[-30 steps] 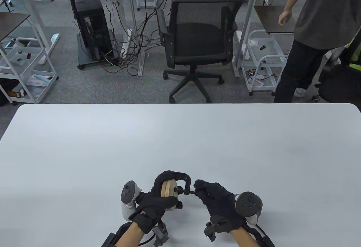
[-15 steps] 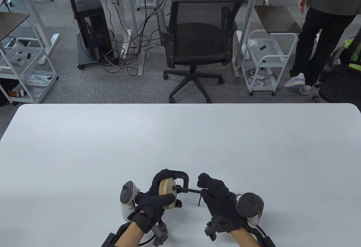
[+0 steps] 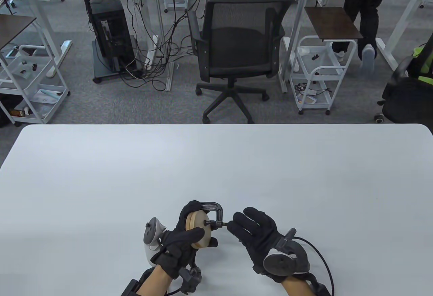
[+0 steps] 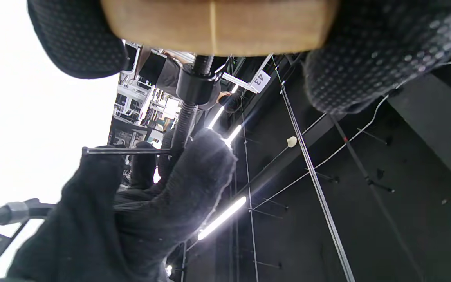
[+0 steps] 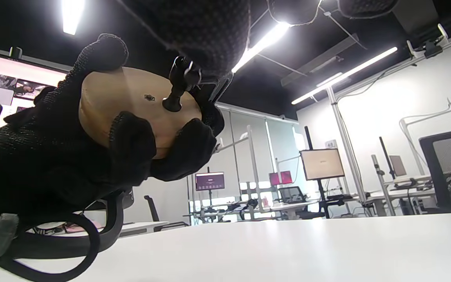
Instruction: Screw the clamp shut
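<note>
A black C-clamp (image 3: 216, 210) sits around two stacked wooden discs (image 3: 200, 229) near the table's front edge. My left hand (image 3: 193, 222) grips the discs and clamp, fingers over the top and thumb across the front face. My right hand (image 3: 233, 223) pinches the end of the clamp's screw (image 3: 220, 224) with thumb and forefinger, the other fingers spread. In the left wrist view the discs (image 4: 213, 23) are at the top, the threaded screw (image 4: 186, 113) runs down to the thin handle bar (image 4: 127, 150) in my right glove (image 4: 151, 203). In the right wrist view the screw's pad (image 5: 172, 103) meets the disc face (image 5: 131, 102).
The white table (image 3: 216, 167) stretches far and wide around the hands. Beyond its far edge stand a black office chair (image 3: 236, 49), white carts (image 3: 314, 72) and desks. A person (image 3: 365, 12) walks at the back right.
My right hand has rolled over at the screw, its tracker now facing the camera, and the handle bar has swung round. The left hand shifted slightly left. The person walked away to the back.
</note>
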`<state>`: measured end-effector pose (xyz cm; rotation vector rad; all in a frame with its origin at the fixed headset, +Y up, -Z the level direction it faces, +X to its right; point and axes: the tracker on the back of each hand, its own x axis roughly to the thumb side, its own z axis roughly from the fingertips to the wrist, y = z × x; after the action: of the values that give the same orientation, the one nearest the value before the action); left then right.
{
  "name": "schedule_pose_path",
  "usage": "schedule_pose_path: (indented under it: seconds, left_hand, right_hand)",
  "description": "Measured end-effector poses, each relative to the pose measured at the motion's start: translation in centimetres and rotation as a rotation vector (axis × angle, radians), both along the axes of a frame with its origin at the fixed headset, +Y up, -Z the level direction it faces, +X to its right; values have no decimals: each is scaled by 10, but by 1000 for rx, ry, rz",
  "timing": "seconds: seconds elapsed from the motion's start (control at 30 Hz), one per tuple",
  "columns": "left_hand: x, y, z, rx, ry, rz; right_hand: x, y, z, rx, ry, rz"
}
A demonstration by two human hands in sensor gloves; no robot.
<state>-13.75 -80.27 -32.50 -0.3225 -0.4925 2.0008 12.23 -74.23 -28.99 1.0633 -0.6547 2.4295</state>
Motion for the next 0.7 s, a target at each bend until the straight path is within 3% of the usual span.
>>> schedule_pose_path:
  seconds: [0.13, 0.23, 0.7]
  left_hand:
    - [-1, 0, 0, 13, -2, -23]
    - [-2, -1, -1, 22, 4, -46]
    - [2, -2, -1, 56, -10, -109]
  right_hand:
    - [1, 1, 1, 26, 2, -12]
    - [4, 1, -1, -16, 13, -63]
    - [15, -17, -17, -503, 35, -615]
